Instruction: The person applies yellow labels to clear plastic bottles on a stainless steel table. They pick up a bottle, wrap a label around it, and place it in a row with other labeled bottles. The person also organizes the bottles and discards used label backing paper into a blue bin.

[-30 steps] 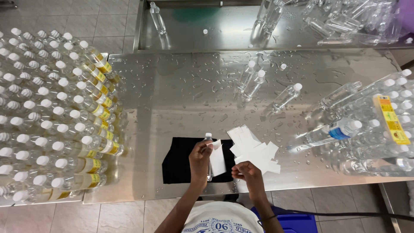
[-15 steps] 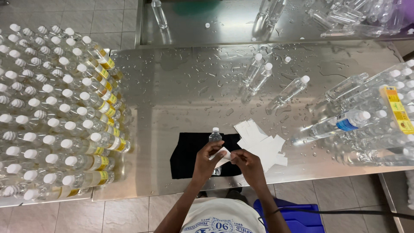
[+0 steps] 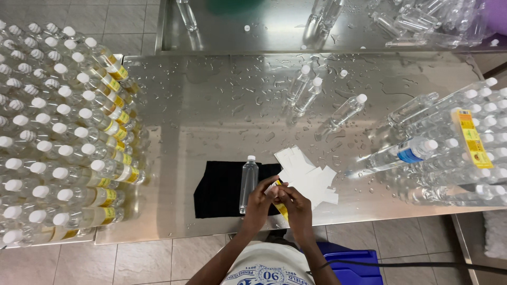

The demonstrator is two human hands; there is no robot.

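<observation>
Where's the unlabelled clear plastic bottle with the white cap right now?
In the head view, the clear plastic bottle lies on the black cloth near the steel table's front edge, just left of both hands holding a label.

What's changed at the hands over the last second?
The left hand has let go of the clear bottle, which now lies free on the black cloth. Both hands have met beside it: the right hand and the left now pinch a yellow label strip. The pile of white backing papers and the stacked bottles stayed put.
</observation>
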